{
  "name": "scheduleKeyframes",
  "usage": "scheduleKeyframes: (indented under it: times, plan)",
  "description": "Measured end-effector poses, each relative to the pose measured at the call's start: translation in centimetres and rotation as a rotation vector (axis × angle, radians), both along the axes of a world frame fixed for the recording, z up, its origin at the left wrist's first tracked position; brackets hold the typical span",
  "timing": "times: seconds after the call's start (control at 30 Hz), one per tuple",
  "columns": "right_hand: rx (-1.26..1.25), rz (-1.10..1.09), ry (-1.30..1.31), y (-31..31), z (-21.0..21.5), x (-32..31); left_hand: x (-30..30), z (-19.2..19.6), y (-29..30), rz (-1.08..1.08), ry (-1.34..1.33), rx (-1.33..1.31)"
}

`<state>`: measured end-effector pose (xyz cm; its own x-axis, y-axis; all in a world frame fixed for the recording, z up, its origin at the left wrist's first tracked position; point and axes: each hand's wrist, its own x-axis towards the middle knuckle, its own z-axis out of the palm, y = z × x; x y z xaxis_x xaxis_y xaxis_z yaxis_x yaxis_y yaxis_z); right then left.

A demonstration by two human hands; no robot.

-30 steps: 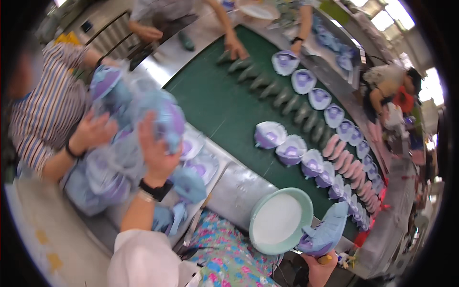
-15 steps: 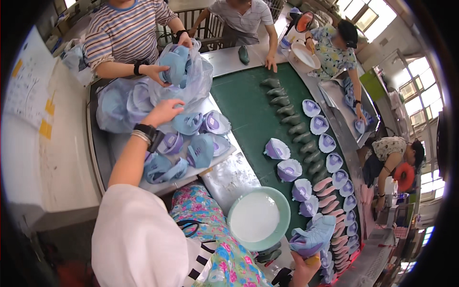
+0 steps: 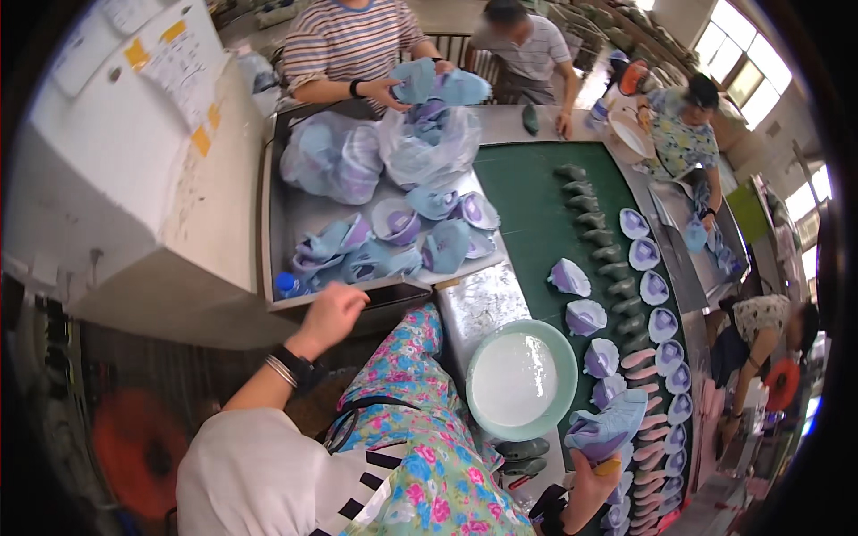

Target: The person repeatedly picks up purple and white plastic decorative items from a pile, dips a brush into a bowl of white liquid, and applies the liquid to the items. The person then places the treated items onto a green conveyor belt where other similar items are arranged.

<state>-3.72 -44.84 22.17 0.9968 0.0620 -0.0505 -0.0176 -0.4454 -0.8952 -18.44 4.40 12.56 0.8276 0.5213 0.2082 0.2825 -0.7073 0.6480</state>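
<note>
The right hand gripped the blue upper — its length slanting up-right; the left hand, half-open, hung well leftward.

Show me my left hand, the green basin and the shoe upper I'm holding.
Left hand [image 3: 329, 319], head view: its back.
Green basin [image 3: 567, 382], head view: right rim.
Shoe upper [image 3: 613, 420], head view: blue side.

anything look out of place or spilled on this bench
I see no spill. One dark green foot-shaped form lies alone on the far metal edge, apart from the row of similar forms on the green surface. A blue cap-like thing also looks odd beside the shoe uppers in the tray.
</note>
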Motion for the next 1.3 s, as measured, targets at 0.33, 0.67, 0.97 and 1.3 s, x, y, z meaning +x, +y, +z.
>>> scheduleKeyframes:
  times: [0.33, 0.67, 0.97, 1.3]
  plan:
    - [0.055, -0.057, 0.031, 1.9, -0.2, 1.3, -3.0, -6.9, -5.2, -0.403, 0.268, -0.273]
    - [0.045, -0.223, 0.067, 11.4, 2.2, 5.4, 14.1, -14.7, 14.9, -0.288, 0.572, -0.259]
    - [-0.088, -0.333, 0.154, 18.7, 4.9, 7.8, 22.4, -9.7, 29.9, -0.467, 0.708, 0.075]
    - [-0.129, -0.433, 0.139, 20.9, 4.5, 7.0, 41.7, 15.6, 17.3, -0.257, -0.715, -0.068]
